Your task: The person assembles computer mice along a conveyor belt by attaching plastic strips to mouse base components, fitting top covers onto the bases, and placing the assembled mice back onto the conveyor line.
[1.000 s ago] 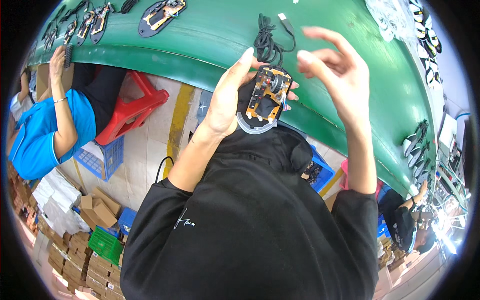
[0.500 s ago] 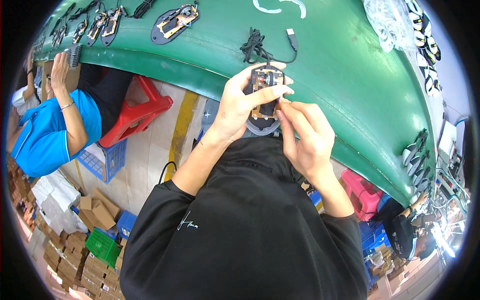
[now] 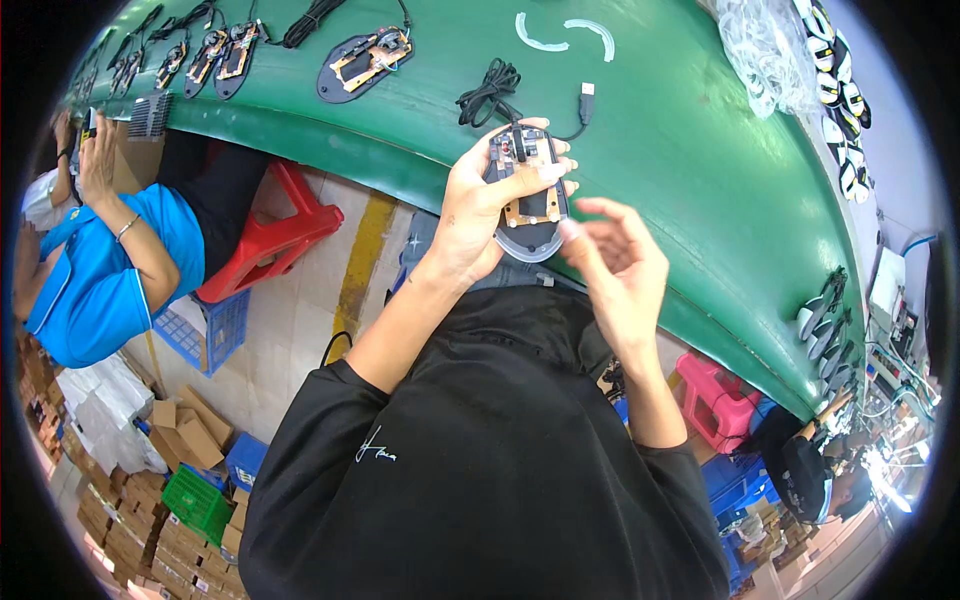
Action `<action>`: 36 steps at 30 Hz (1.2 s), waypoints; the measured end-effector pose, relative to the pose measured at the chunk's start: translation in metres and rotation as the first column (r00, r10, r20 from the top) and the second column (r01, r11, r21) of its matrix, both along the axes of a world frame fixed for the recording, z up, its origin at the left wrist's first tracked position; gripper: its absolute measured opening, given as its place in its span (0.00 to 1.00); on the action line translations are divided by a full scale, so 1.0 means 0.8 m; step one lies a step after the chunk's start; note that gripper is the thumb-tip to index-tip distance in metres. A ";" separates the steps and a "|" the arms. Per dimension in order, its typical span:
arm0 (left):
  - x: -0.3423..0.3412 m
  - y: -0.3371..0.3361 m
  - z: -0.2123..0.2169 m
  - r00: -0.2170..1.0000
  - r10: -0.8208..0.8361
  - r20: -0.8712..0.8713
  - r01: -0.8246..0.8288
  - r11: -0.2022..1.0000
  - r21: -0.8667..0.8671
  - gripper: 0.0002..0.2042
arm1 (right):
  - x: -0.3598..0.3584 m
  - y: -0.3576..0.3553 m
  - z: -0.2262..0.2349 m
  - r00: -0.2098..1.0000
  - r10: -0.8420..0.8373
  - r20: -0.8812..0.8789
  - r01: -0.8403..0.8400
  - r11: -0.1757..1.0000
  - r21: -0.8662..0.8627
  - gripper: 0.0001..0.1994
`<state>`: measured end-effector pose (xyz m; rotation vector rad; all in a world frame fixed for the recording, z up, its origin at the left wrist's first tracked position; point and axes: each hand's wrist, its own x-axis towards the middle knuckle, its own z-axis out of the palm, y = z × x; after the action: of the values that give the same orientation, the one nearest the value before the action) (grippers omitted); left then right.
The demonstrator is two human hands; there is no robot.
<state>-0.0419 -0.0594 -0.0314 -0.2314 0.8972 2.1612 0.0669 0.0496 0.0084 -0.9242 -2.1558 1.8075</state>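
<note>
My left hand (image 3: 470, 215) is closed around an uncovered computer mouse (image 3: 538, 205), its thumb lying across the brown circuit board. The black base shows the scroll wheel near the cable end. A clear curved strip (image 3: 530, 250) follows the rounded end nearest me. Beside the mouse's right edge, my right hand (image 3: 622, 270) has its fingers apart. Its thumb tip is close to the clear strip; whether it touches I cannot tell. The mouse's black cable (image 3: 488, 92) lies bundled on the green table, with its USB plug (image 3: 587, 97) to the right.
Two loose clear curved strips (image 3: 590, 38) lie farther back on the green table (image 3: 680, 170). More uncovered mice (image 3: 365, 65) are spread toward the left. A plastic bag (image 3: 765, 60) and mouse shells (image 3: 845, 110) are at right. A co-worker in blue (image 3: 130, 260) sits at left near a red stool (image 3: 280, 235).
My right hand has let go of its pinch at the mouse's right edge, and its fingers have spread. The mouse has turned slightly in my left hand, baring more of the clear strip.
</note>
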 end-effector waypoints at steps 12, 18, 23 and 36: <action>0.011 -0.013 -0.018 0.990 -0.082 -0.118 0.099 0.985 0.145 0.46 | -0.003 0.015 -0.026 0.994 0.000 0.107 0.057 0.849 -0.526 0.07; -0.017 -0.013 -0.018 0.990 -0.087 0.115 0.038 0.928 0.372 0.27 | -0.021 0.012 -0.019 0.983 0.164 0.083 -0.101 0.857 -0.505 0.09; -0.034 -0.016 -0.014 0.998 -0.018 0.055 -0.005 0.916 0.401 0.21 | -0.108 0.085 0.035 0.912 0.360 0.195 -0.409 0.820 0.400 0.11; -0.044 -0.017 -0.018 0.988 -0.100 0.115 0.028 0.862 0.506 0.23 | -0.276 0.245 -0.060 0.793 0.584 0.174 -0.463 0.391 0.796 0.27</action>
<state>-0.0770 -0.0732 -0.0459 -0.0841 0.2338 2.2020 -0.1536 0.2458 -0.0397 0.1544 -2.9136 0.6782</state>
